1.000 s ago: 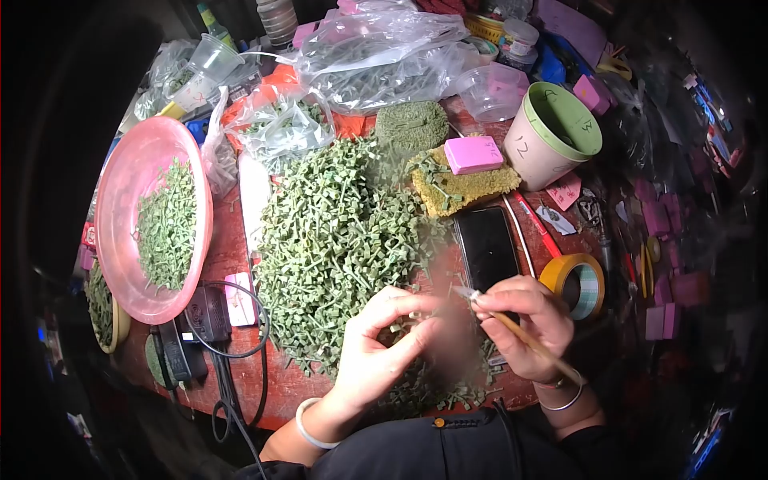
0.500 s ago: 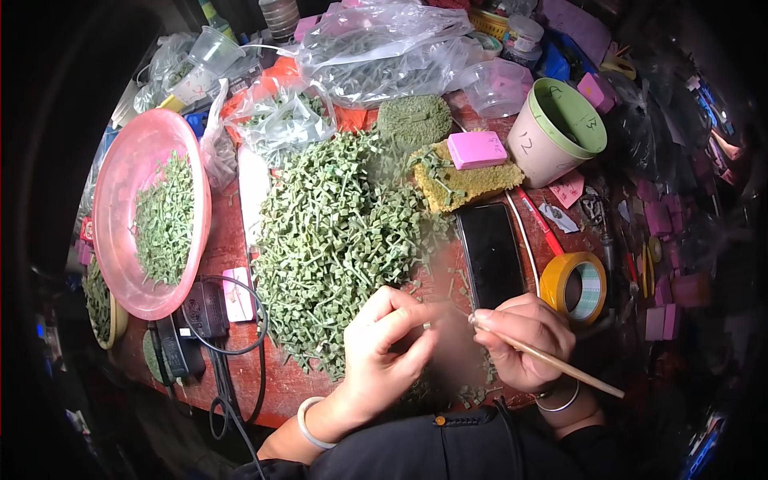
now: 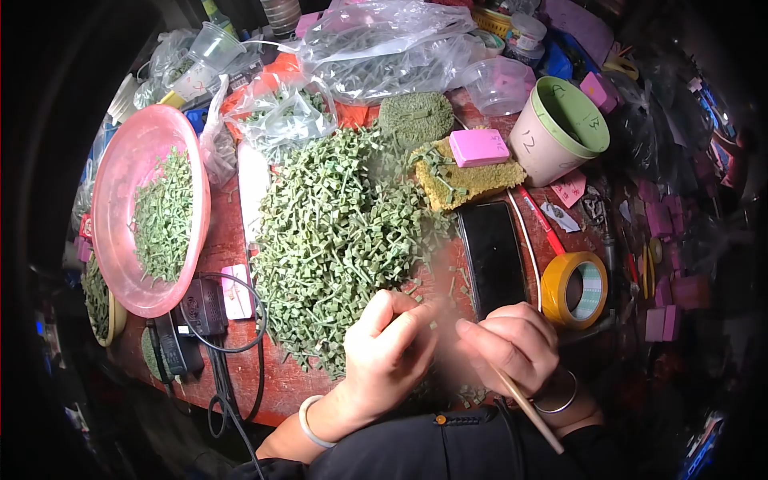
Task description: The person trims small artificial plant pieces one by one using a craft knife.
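My left hand (image 3: 390, 340) is closed in a pinch beside the heap of small green cut pieces (image 3: 336, 240). A tiny pale-green piece (image 3: 433, 326) shows at its fingers. My right hand (image 3: 512, 348) grips a thin wooden stick (image 3: 528, 412), whose lower end slants down toward my right forearm; its upper end is hidden in the fingers. The two hands face each other, a small gap apart, over the red table (image 3: 300, 392). Just beyond the right hand lies a black phone (image 3: 494, 260).
A pink basin (image 3: 112, 216) with more green pieces stands left, near black cables (image 3: 226, 384). Behind are plastic bags (image 3: 384, 44), a yellow sponge (image 3: 472, 184) under a pink block (image 3: 478, 148), and a white-green bucket (image 3: 532, 136). A tape roll (image 3: 552, 292) sits right.
My right hand has turned, so the stick points more steeply downward and its upper end is now out of sight. My left hand keeps nearly the same place and pinch.
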{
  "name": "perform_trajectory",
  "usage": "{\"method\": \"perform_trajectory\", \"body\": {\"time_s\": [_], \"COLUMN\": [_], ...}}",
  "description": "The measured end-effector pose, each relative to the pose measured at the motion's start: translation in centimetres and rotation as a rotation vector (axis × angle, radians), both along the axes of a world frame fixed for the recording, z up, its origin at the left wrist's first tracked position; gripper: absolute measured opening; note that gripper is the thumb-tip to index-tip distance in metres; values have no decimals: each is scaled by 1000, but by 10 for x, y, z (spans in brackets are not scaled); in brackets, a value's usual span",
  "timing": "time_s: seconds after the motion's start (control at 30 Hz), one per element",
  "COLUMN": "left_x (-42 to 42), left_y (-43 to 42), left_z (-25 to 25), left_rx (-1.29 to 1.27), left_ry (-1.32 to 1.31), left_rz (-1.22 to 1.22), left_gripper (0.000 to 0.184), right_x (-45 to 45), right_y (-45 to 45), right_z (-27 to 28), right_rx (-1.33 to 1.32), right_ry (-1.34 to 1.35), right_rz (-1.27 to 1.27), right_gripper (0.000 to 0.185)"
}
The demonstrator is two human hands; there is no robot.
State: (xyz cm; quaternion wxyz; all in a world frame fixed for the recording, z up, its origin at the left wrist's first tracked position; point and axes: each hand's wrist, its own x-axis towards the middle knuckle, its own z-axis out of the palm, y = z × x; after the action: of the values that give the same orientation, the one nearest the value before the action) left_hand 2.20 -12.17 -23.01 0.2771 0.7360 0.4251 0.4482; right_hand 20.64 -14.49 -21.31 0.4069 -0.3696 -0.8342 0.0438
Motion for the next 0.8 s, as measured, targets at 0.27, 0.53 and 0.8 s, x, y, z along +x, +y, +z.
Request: {"method": "perform_trajectory", "body": {"time_s": [0.27,0.53,0.8], "left_x": [-1,0,0], "left_y": [1,0,-1], "left_z": [5,2,2], "left_rx": [30,64,60], "left_ry": [30,51,45], "left_rz": [14,24,8], "left_gripper": [32,35,37], "right_x": [-3,-3,-2], "right_y": [-2,-1,0], "right_z": [6,5,5], "right_rx": [43,40,-2], "right_ry": [-135,-130,-91], "right_rz": [2,52,83], "right_gripper": [31,32,33]}}
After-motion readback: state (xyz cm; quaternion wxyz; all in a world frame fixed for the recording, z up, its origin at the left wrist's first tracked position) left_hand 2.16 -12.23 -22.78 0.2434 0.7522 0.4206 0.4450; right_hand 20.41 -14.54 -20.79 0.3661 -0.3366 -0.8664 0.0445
